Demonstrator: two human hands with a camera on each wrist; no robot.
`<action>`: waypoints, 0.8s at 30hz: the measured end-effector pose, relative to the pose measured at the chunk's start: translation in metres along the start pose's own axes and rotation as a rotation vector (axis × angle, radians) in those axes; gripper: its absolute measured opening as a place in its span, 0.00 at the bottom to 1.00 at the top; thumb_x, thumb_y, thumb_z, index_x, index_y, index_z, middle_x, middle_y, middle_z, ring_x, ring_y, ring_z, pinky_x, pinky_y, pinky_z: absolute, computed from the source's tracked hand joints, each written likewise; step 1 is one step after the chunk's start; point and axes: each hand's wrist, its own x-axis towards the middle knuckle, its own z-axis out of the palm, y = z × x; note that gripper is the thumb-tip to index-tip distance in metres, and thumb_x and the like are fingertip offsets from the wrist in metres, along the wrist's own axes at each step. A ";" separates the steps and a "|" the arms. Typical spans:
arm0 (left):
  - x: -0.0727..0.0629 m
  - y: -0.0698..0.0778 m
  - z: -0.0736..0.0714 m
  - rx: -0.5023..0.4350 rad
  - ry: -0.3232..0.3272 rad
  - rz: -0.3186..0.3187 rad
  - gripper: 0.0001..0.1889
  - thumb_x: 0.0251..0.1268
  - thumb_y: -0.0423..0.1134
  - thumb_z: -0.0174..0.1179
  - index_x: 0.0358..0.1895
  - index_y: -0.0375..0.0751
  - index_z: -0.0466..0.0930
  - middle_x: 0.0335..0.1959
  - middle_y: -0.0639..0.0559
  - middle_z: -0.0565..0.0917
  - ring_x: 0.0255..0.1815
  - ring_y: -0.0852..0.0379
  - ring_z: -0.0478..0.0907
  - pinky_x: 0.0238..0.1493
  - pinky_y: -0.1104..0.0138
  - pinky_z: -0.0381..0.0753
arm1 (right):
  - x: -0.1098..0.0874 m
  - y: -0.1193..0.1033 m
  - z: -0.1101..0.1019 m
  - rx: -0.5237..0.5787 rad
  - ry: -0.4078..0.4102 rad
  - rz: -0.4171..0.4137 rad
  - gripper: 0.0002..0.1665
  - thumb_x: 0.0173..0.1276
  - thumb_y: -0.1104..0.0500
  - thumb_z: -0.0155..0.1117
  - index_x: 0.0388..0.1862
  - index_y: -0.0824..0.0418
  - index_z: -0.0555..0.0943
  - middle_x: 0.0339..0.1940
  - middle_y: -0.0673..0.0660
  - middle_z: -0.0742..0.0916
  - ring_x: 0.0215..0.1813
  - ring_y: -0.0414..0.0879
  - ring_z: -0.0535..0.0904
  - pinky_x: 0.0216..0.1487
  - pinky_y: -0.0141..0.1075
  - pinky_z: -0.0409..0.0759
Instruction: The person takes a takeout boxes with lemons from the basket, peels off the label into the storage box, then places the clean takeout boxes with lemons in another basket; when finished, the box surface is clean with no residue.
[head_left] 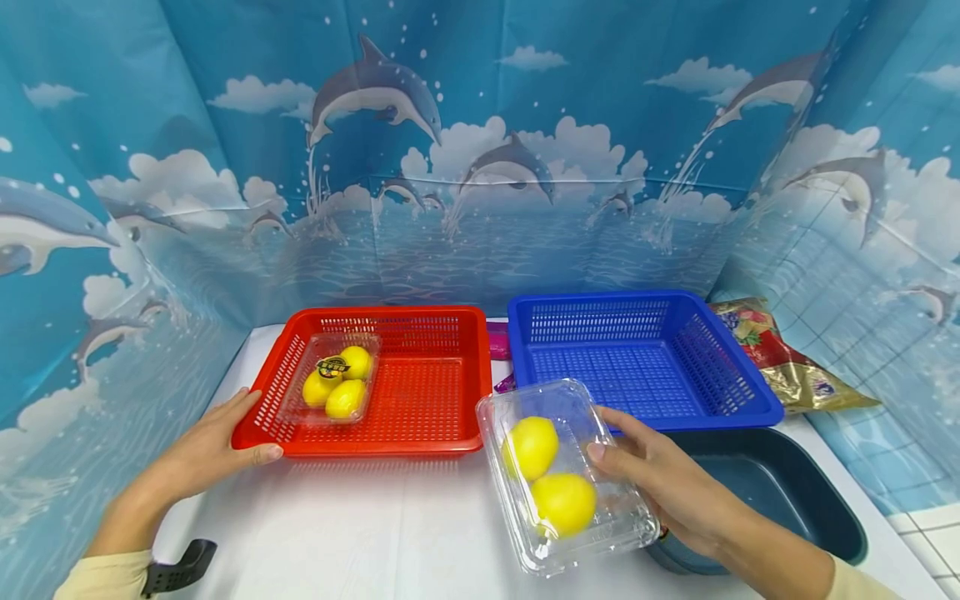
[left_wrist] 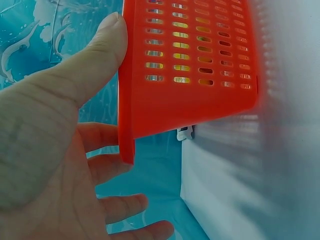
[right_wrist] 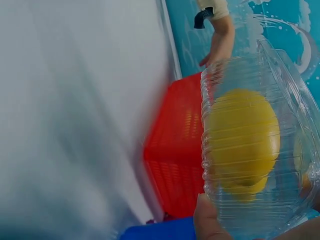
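Note:
My right hand grips the side of a clear plastic clamshell box, held tilted above the table. Two yellow lemons show inside it; in the right wrist view one lemon fills much of the box. My left hand touches the near left corner of the red basket, its thumb along the front and fingers along the side. From the left wrist, the thumb and fingertips rest at the rim, the other fingers spread. Inside the basket lies another clear box with several lemons and a black label.
A blue basket stands at the back right. In front of it is a dark green basin, partly behind my right arm. A gold-and-red foil bag leans beside the blue basket. Pink packaging shows between the baskets. A dolphin-print curtain encloses the table.

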 end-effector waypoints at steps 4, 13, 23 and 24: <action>0.000 0.001 0.000 -0.007 -0.002 -0.003 0.59 0.58 0.64 0.69 0.79 0.26 0.50 0.77 0.21 0.53 0.72 0.21 0.54 0.56 0.28 0.72 | 0.000 -0.010 -0.009 -0.029 0.008 -0.016 0.47 0.77 0.46 0.59 0.85 0.51 0.46 0.77 0.69 0.66 0.70 0.61 0.72 0.67 0.56 0.76; 0.000 0.002 -0.001 -0.015 -0.018 -0.018 0.59 0.59 0.64 0.68 0.80 0.27 0.49 0.77 0.22 0.53 0.72 0.22 0.54 0.56 0.28 0.72 | 0.008 -0.031 -0.032 -0.090 0.013 -0.049 0.48 0.80 0.44 0.55 0.86 0.45 0.39 0.78 0.69 0.65 0.73 0.63 0.71 0.74 0.71 0.54; 0.002 0.000 -0.002 -0.028 -0.022 -0.010 0.59 0.59 0.64 0.68 0.80 0.27 0.49 0.78 0.22 0.52 0.73 0.21 0.53 0.57 0.28 0.71 | 0.027 -0.048 -0.058 -0.121 0.042 -0.066 0.49 0.81 0.43 0.54 0.86 0.45 0.36 0.80 0.71 0.61 0.70 0.64 0.75 0.67 0.78 0.53; 0.002 -0.001 -0.002 -0.029 -0.023 -0.009 0.59 0.59 0.64 0.68 0.80 0.27 0.49 0.78 0.22 0.52 0.73 0.21 0.53 0.57 0.28 0.71 | 0.029 -0.049 -0.062 -0.122 0.043 -0.072 0.49 0.81 0.43 0.53 0.86 0.45 0.36 0.80 0.71 0.59 0.70 0.64 0.75 0.66 0.78 0.54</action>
